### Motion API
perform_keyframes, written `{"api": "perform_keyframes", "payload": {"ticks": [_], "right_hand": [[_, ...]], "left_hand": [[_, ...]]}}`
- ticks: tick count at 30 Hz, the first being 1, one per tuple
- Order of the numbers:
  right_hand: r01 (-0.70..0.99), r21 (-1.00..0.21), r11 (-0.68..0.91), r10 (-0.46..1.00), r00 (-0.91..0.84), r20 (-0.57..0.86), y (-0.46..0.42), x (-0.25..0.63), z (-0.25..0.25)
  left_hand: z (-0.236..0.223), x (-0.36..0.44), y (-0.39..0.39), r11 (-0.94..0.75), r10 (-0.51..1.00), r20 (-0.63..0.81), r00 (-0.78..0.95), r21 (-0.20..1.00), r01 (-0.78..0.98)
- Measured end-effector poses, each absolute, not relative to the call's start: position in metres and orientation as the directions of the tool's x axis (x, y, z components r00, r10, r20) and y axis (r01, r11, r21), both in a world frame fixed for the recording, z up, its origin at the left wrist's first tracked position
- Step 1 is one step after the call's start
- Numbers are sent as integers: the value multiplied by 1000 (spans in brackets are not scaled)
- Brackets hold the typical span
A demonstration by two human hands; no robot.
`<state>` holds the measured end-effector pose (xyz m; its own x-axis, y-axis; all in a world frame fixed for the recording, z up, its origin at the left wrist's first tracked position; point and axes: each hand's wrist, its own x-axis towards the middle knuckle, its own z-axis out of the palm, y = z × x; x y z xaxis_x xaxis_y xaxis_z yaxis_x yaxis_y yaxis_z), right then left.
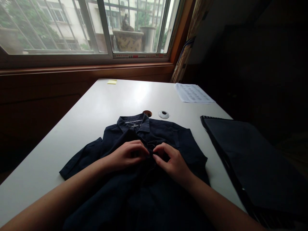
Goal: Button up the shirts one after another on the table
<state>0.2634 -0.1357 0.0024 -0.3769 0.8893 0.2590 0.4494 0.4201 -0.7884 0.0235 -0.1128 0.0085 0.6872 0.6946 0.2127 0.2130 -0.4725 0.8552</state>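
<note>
Navy shirt point(146, 184) (collared) in both hands point(128, 154) point(174, 163)

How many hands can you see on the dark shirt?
2. The left hand and the right hand are both at the middle of the dark shirt's front, below the collar, fingertips close together. Some fingers are partly hidden, but both hands show.

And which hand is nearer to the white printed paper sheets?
Right. The right hand, on the dark navy cloth shirt, is short of the sheets and to their left; the left hand is farther left.
</note>
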Motion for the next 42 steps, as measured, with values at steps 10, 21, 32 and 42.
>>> {"api": "perform_keyframes", "payload": {"ticks": [10, 21, 32, 42], "right_hand": [[443, -791, 422, 889, -376, 263, -136, 263, 1], [459, -778, 429, 880, -406, 245, -135, 263, -1], [472, -776, 419, 876, -434, 209, -134, 262, 0], [479, -766, 429, 872, -441, 212, -134, 263, -3]], "left_hand": [[8, 24, -113, -489, 697, 217, 683, 841, 232], [-3, 28, -113, -544, 679, 190, 709, 779, 313], [-3, 30, -114, -557, 651, 180, 738, 773, 303], [-4, 31, -116, -586, 645, 196, 738, 747, 314]]}}
